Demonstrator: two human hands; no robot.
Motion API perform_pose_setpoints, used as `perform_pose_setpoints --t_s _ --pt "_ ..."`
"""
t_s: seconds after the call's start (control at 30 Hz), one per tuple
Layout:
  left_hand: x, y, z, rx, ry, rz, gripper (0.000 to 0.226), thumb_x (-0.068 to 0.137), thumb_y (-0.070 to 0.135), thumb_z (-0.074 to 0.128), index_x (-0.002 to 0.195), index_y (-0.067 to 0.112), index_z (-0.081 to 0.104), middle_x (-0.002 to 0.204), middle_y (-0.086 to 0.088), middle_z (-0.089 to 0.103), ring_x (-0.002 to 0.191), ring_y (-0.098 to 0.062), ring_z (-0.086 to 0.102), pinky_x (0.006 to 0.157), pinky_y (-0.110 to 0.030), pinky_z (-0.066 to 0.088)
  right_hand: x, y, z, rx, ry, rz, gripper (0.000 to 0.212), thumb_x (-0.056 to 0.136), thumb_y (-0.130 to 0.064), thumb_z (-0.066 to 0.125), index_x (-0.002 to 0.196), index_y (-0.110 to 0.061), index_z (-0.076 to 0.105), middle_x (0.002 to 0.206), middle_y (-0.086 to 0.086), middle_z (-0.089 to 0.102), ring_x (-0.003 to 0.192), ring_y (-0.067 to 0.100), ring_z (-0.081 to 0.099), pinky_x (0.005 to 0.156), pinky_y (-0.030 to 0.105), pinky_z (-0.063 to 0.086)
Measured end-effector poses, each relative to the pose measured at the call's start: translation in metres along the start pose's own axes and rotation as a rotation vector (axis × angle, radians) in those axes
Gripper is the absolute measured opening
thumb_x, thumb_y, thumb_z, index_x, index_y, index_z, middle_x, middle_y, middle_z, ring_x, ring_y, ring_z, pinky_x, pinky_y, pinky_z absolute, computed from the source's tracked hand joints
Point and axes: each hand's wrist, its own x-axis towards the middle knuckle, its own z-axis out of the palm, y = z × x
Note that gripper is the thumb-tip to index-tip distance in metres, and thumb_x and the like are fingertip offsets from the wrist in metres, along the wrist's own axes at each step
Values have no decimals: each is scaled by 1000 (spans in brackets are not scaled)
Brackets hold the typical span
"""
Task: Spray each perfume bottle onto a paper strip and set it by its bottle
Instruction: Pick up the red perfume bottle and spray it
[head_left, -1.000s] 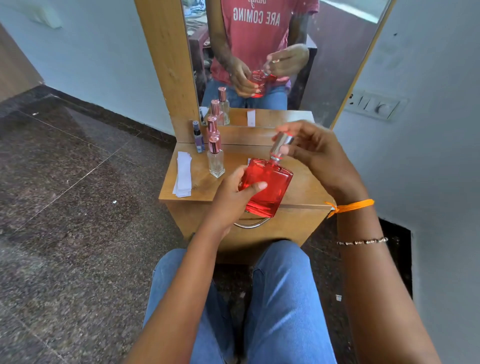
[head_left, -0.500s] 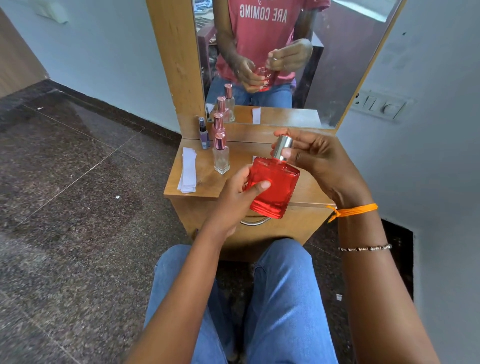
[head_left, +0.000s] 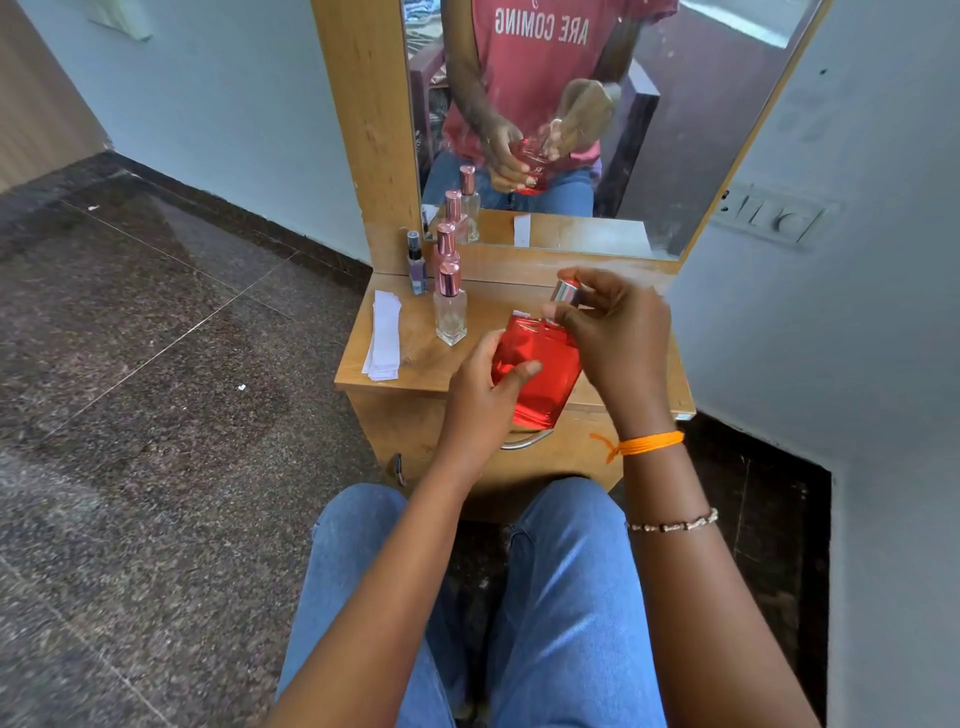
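A flat red perfume bottle (head_left: 540, 374) is held above the front of the wooden dressing table (head_left: 415, 364). My left hand (head_left: 483, 400) grips its left side, thumb across the face. My right hand (head_left: 618, 338) pinches the silver cap (head_left: 565, 291) at the bottle's top; whether the cap is off the neck is hidden by my fingers. A stack of white paper strips (head_left: 385, 332) lies at the table's left edge. One white strip (head_left: 521, 313) peeks out behind the red bottle.
Two clear bottles with rose-gold caps (head_left: 450, 312) stand in a row toward the mirror (head_left: 649, 156), with a small purple bottle (head_left: 416, 265) to their left. A wall with a switch plate (head_left: 774, 218) is close on the right. My knees are just under the table front.
The red bottle has come more upright in my left hand. My right hand has closed further over the silver cap. The bottles and strips on the table have not moved.
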Motion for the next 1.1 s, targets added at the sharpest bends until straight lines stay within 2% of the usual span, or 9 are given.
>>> perform_pose_setpoints --t_s 0.13,0.27,0.37,0.53,0.67,0.77,0.93,1.03,1.1 --pt "0 -3 -3 71 10 -15 23 83 27 63 106 22 59 95 5 66 93 -13 63 81 -32 51 -3 3 6 -178 42 -41 29 74 -18 77 101 -16 68 88 2 72 80 12 66 75 31 53" --pt "1 1 -11 -90 -95 -58 25 82 27 62 108 24 61 101 0 68 93 -8 65 77 -22 52 1 5 -3 9 -90 -18 36 73 -20 78 106 -19 65 78 -7 65 70 5 62 69 23 52" --pt "2 6 -13 -199 -133 -66 22 83 28 62 104 32 62 99 5 70 94 -8 66 74 -19 52 -3 15 -13 75 -253 -19 42 77 -19 75 116 -16 61 94 -2 69 85 5 63 77 16 51" --pt "6 13 -7 -215 -138 -35 23 84 29 62 107 31 61 100 6 70 95 -7 66 74 -20 52 -7 31 -23 268 -438 35 35 79 -2 70 112 -10 61 103 11 68 99 26 65 91 41 52" --pt "10 14 -1 -85 -36 -9 24 90 27 58 113 31 57 112 9 64 108 -5 59 88 -16 48 -1 36 -22 191 -255 0 29 77 -4 73 103 -15 64 90 1 69 86 17 65 82 39 54" --pt "11 11 -5 9 100 -15 23 92 14 51 109 28 58 109 9 62 102 7 56 81 -2 42 9 34 -17 87 12 -5 25 72 -12 77 92 -16 63 83 0 68 77 17 64 73 35 55" --pt "10 2 -12 69 189 -58 24 92 7 47 97 25 61 104 5 64 98 -3 58 81 -10 42 26 26 10 6 257 -76 31 69 -21 77 82 -18 49 72 -18 54 62 -2 53 57 10 40" --pt "12 -2 -17 91 198 -72 23 93 8 47 98 24 63 104 6 65 99 -2 58 81 -10 42 33 27 33 -51 286 -71 31 70 -21 76 83 -17 48 75 -12 57 61 2 53 53 12 36" --pt "13 -4 -19 95 200 -92 23 93 10 47 99 27 63 105 9 65 99 3 57 76 -4 41 38 31 47 -86 292 -56 31 71 -23 74 84 -16 48 79 -7 60 65 10 56 55 21 38"
